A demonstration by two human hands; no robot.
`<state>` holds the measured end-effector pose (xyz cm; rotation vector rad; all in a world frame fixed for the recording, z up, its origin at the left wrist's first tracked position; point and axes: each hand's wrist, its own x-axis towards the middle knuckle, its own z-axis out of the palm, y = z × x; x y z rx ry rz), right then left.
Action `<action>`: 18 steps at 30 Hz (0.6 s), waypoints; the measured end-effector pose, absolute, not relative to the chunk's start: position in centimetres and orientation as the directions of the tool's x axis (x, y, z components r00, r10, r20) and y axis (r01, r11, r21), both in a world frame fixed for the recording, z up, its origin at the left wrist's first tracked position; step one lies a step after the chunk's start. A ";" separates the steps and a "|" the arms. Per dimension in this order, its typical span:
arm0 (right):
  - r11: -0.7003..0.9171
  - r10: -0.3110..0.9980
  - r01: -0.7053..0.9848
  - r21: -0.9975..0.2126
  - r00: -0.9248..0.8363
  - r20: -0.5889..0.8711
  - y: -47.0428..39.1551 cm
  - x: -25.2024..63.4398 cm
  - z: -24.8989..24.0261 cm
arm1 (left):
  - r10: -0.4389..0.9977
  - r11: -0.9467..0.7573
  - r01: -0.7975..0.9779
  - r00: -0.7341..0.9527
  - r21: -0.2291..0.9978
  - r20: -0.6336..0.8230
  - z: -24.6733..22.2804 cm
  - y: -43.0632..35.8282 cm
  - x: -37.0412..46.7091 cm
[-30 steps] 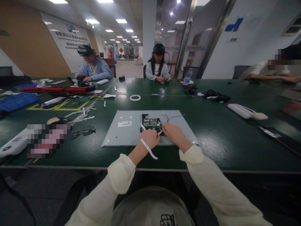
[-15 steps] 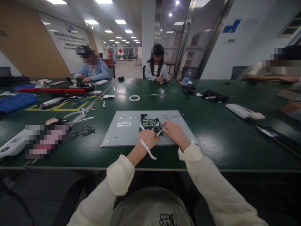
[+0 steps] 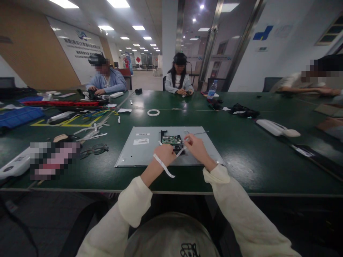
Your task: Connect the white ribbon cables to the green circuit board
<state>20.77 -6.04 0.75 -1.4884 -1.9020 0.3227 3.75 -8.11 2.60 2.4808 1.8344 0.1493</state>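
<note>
Circuit board on panel; left hand pinching white strip; right hand: grip unclear.

A green table bears a grey panel and eyeglasses.

The left hand blocks some of the black frame, and its own fingertips are mostly tucked out of sight. Right hand is too tiny to say if it's got the thin cable. Blue tray runs off the left edge, pink thing is all pixelated, far-right co-worker gets cropped.
</note>
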 end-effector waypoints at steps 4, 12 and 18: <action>0.298 0.947 0.392 -0.871 -0.238 0.217 -6.6 20.0 1.2 | 0.963 -0.236 0.966 0.217 0.110 0.162 4.5 -6.4 3.8; 0.108 0.815 0.187 -0.976 -0.579 -0.021 -7.4 18.9 1.3 | 0.951 -0.193 0.976 0.159 0.104 0.265 6.0 -3.7 5.7; 0.198 0.862 0.229 -0.953 -0.503 0.058 -6.8 19.0 1.0 | 0.954 -0.197 0.977 0.172 0.082 0.245 5.6 -3.0 5.6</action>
